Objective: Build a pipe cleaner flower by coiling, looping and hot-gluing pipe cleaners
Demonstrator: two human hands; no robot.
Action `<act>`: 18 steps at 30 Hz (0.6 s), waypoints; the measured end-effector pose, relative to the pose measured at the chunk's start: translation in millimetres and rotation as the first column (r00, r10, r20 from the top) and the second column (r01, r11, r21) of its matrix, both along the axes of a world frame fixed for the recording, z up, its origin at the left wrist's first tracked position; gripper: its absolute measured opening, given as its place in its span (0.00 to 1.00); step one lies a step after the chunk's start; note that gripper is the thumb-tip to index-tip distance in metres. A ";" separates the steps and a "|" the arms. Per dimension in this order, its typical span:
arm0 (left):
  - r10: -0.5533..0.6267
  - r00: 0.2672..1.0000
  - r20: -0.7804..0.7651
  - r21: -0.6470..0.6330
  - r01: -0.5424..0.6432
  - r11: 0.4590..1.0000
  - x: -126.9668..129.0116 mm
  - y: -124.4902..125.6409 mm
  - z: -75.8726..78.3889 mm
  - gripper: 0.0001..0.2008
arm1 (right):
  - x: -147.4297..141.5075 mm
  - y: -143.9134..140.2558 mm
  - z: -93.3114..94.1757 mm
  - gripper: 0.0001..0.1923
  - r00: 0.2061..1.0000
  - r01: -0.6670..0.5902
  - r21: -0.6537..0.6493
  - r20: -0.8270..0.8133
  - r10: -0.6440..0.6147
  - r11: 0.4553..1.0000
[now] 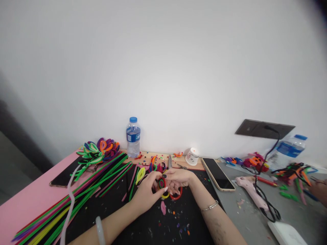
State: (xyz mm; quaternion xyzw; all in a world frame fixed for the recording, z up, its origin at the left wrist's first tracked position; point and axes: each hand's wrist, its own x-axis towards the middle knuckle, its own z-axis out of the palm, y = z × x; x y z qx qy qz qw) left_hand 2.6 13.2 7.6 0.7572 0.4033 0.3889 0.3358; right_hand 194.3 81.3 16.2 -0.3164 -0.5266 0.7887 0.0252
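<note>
My left hand [147, 190] pinches a small coiled pipe-cleaner piece [161, 183], red outside and green inside. My right hand [178, 178] meets it from the other side, its thumb on the top of the coil and its other fingers curled. Red and yellow loops, which look like scissor handles [176, 197], lie beneath the fingers, partly hidden. A pink pipe-cleaner loop [163, 207] rests on the black mat [143, 224] just below. Beside my left fingers is a yellow pipe-cleaner petal [140, 175].
Long pipe cleaners [76, 204] and a looped bunch [97, 149] lie left. Behind stand a water bottle [133, 137] and a paper cup [192, 156]. To the right are a phone [218, 174], a pink corded glue gun [251, 194] and another person's hand [319, 191].
</note>
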 end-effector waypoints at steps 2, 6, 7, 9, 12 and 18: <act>-0.005 1.000 0.014 -0.004 0.005 1.000 0.0 -0.2 0.5 0.12 | 0.8 1.0 -3.0 0.21 1.000 0.001 -0.015 -0.027 -0.001 1.000; -0.012 1.000 0.027 -0.003 0.012 1.000 0.1 0.3 0.5 0.12 | 0.8 1.6 -3.0 0.21 1.000 -0.006 -0.020 -0.014 0.005 1.000; -0.014 1.000 0.027 -0.005 0.014 1.000 0.1 0.4 0.0 0.12 | 0.3 1.5 -2.4 0.21 1.000 -0.005 -0.020 -0.010 0.005 1.000; -0.015 1.000 0.027 -0.011 0.015 1.000 0.2 0.7 -1.6 0.13 | -0.6 1.0 -1.2 0.20 1.000 -0.002 -0.027 -0.008 0.002 1.000; -0.013 0.999 0.037 -0.015 0.014 1.000 0.4 1.1 -4.6 0.14 | -1.6 0.5 -0.1 0.19 1.000 0.011 -0.030 -0.004 -0.011 1.000; 0.005 0.999 0.039 -0.025 -0.004 1.000 0.5 1.7 -5.0 0.13 | -1.8 1.6 -1.6 0.16 1.000 0.006 -0.033 0.018 -0.006 0.999</act>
